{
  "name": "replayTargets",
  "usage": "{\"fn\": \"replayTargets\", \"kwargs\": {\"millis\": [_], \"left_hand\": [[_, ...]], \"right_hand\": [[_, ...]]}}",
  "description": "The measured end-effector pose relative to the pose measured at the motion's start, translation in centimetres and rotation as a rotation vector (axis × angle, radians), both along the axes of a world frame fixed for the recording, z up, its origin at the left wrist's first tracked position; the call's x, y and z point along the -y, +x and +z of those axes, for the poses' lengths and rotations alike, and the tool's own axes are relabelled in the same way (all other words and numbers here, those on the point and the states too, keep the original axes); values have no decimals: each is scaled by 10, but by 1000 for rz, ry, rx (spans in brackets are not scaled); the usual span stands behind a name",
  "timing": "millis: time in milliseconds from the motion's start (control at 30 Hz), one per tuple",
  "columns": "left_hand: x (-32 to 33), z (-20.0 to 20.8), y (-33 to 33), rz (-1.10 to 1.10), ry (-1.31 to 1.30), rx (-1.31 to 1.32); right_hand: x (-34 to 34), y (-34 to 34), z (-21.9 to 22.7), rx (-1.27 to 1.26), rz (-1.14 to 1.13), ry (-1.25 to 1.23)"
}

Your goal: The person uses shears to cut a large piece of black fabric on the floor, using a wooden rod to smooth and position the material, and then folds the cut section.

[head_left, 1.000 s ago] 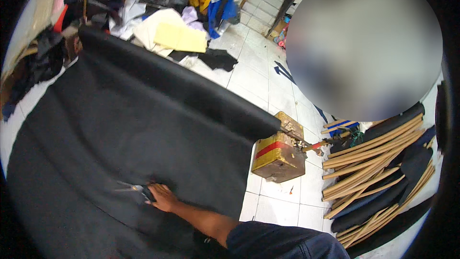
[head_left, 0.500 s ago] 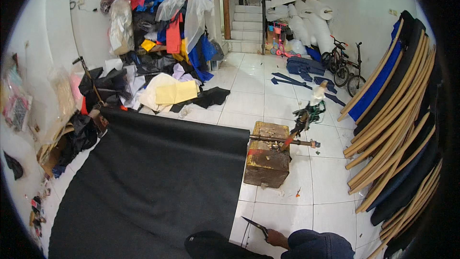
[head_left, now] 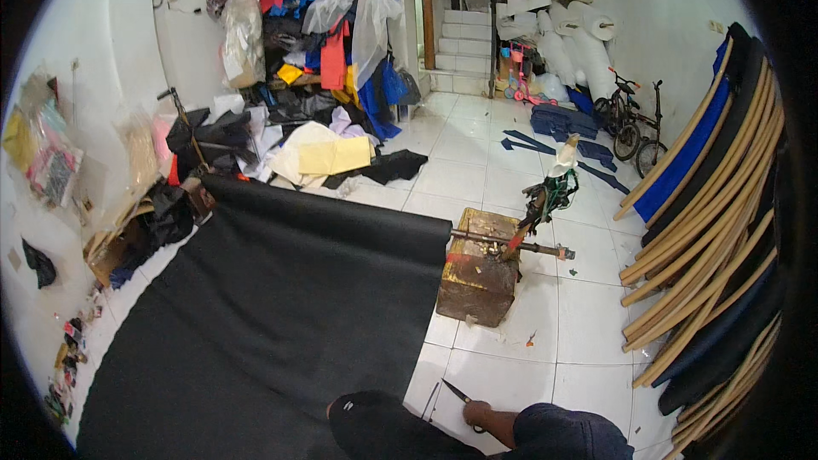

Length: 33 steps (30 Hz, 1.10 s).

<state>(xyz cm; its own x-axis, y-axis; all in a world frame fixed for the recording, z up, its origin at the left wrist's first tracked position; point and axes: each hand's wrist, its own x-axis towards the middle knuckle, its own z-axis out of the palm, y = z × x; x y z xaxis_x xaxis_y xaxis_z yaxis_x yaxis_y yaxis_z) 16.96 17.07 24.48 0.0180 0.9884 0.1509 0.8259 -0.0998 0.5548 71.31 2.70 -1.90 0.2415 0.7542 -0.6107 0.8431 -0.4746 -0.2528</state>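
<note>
My right hand (head_left: 479, 416) is low in the head view, resting near the white tiled floor (head_left: 511, 375). It is shut on a pair of scissors (head_left: 455, 391) whose blades point up and left. The hand sits just right of the edge of a wide black fabric sheet (head_left: 256, 332). That sheet unrolls from a long black roll (head_left: 324, 213) lying across the floor. A dark rounded shape (head_left: 375, 426), which I cannot identify, lies between the hand and the fabric. My left hand is out of view.
A worn yellow box (head_left: 475, 277) with a metal rod (head_left: 511, 243) through it stands right of the roll. Curved padded panels (head_left: 707, 230) lean on the right wall. Piled cloth and bags (head_left: 324, 60) fill the back, near stairs (head_left: 464, 30) and a small bicycle (head_left: 632, 123).
The view has lifted from the fabric to the whole room. My right hand with the scissors has moved from on the black sheet to the tiles just right of its edge.
</note>
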Motion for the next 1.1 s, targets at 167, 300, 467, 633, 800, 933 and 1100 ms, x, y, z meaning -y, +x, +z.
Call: {"fn": "replayTargets", "kwargs": {"millis": [167, 300, 467, 633, 800, 933, 1100], "left_hand": [[29, 29, 32, 23, 41, -201], [30, 44, 64, -46, -8, -257], [56, 99, 59, 9, -297, -267], [66, 153, 60, -51, -428, -115], [71, 193, 80, -107, -853, -103], [58, 226, 104, -249, -952, -121], [2, 138, 83, -353, -1179, -131]], "right_hand": [[-157, -73, 76, -192, 331, 293], [-201, -105, 50, -59, 501, 599], [-230, -141, 35, 100, 452, 482], [-296, -129, 84, -13, -72, 158], [-352, -26, 170, -176, -518, 248], [-402, -29, 331, -272, -832, 322], [-443, 7, 484, -245, -664, 315]]}}
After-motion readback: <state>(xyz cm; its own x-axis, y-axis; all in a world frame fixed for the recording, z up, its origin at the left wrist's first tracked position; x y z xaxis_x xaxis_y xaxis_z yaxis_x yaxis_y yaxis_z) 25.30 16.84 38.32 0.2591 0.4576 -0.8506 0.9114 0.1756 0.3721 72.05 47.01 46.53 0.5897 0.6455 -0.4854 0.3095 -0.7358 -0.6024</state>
